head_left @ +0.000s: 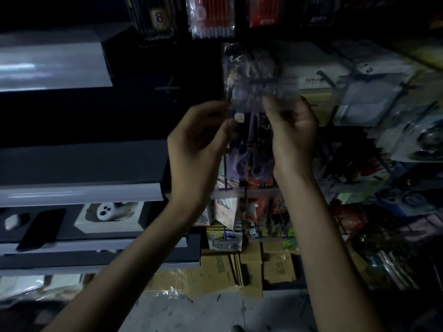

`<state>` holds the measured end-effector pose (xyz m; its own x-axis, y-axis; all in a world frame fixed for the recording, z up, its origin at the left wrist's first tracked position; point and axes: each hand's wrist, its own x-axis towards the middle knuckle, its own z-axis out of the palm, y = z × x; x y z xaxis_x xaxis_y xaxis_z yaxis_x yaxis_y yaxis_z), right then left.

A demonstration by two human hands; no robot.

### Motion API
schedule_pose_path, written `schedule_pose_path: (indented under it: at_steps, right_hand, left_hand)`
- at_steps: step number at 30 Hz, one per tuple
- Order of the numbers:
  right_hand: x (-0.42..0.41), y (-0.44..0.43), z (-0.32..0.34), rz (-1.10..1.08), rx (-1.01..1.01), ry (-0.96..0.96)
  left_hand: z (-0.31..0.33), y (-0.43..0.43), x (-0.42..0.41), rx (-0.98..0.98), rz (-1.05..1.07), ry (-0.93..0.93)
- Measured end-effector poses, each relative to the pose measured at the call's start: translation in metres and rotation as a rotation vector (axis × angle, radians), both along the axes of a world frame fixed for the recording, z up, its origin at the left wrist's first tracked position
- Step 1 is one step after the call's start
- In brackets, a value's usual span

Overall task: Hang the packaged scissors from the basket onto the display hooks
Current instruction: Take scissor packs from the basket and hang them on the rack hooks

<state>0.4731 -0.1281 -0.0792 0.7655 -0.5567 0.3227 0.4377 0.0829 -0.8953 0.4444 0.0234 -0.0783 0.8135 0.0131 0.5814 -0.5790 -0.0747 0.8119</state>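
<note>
Left hand (199,140): raised; the grip is closed, thumb and fingers pinching the left edge of the pack.
Right hand (293,130): raised; the grip is closed, fingers curled round the pack's lower right edge.
Pack of scissors (261,89): clear plastic pack held up between both hands in front of the wire rack. It is blurred and its contents cannot be read. The purple shape lower down between the wrists may be its lower part.
Wire rack (359,73): dark grid crowded with hanging packaged goods.
Hook (324,79): dark peg jutting from the rack, near the pack's right side.
Pen packs (212,17): hang just above the pack.
Shelves (79,191): left of the hands.
Phone (40,230): lies on a lower shelf.
White box (109,218): beside the phone on the same shelf.
Cardboard boxes (278,267): on the floor below the rack.
</note>
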Motion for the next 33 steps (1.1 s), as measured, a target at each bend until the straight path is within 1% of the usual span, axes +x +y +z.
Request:
schedule_pose_path:
  at_steps: [2, 4, 8, 11, 14, 17, 20, 24, 29, 33]
  right_hand:
    - [0.0, 0.0, 0.002, -0.011, 0.007, 0.011]
    - [-0.001, 0.0, 0.004, -0.007, 0.027, 0.004]
    - [-0.002, 0.0, 0.006, 0.007, 0.019, 0.022]
    - [-0.003, -0.003, 0.006, 0.021, 0.016, 0.025]
    - [-0.009, -0.008, -0.001, 0.039, 0.005, 0.016]
    - [-0.021, -0.008, -0.014, 0.023, -0.083, 0.031]
    - [-0.035, -0.006, -0.031, 0.008, -0.161, 0.058]
    - [-0.043, -0.002, -0.053, -0.048, -0.263, 0.089]
    - [-0.036, 0.007, -0.058, -0.147, -0.338, 0.126]
    - [-0.017, 0.01, -0.055, -0.199, -0.38, 0.115]
  left_hand:
    - [-0.016, 0.001, 0.005, 0.017, 0.059, 0.014]
    - [-0.027, 0.003, 0.012, -0.005, 0.083, 0.072]
    - [-0.039, -0.003, 0.019, -0.059, -0.047, 0.284]
    - [-0.046, -0.007, 0.022, -0.096, -0.101, 0.335]
    - [-0.048, -0.01, 0.022, -0.136, -0.109, 0.339]
    - [-0.05, -0.013, 0.018, -0.153, -0.113, 0.329]
    - [-0.054, -0.015, 0.017, -0.155, -0.055, 0.28]
    - [-0.06, -0.015, 0.016, -0.094, 0.036, 0.2]
    - [-0.06, -0.018, 0.022, -0.123, 0.121, 0.213]
    - [-0.053, -0.022, 0.032, -0.17, 0.124, 0.204]
